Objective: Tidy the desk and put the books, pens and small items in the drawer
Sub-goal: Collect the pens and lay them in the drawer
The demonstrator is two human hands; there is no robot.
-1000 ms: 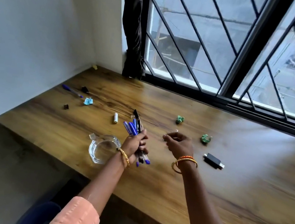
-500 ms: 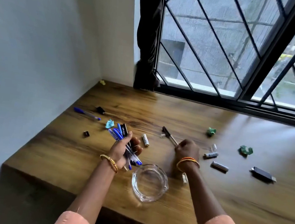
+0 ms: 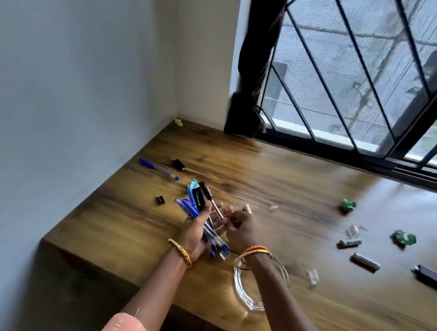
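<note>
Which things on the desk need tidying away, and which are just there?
For the job:
bundle of pens in the left hand
brown pen pinched by the right hand
blue pen
batteries

Just there:
glass ashtray
window
wall

Blue pens (image 3: pixel 204 226) bunched upright, above desk (image 3: pixel 124 225)

Glass dish (image 3: pixel 255 296) part-hidden under right forearm; small clear bits (image 3: pixel 352 230) blurred.
</note>
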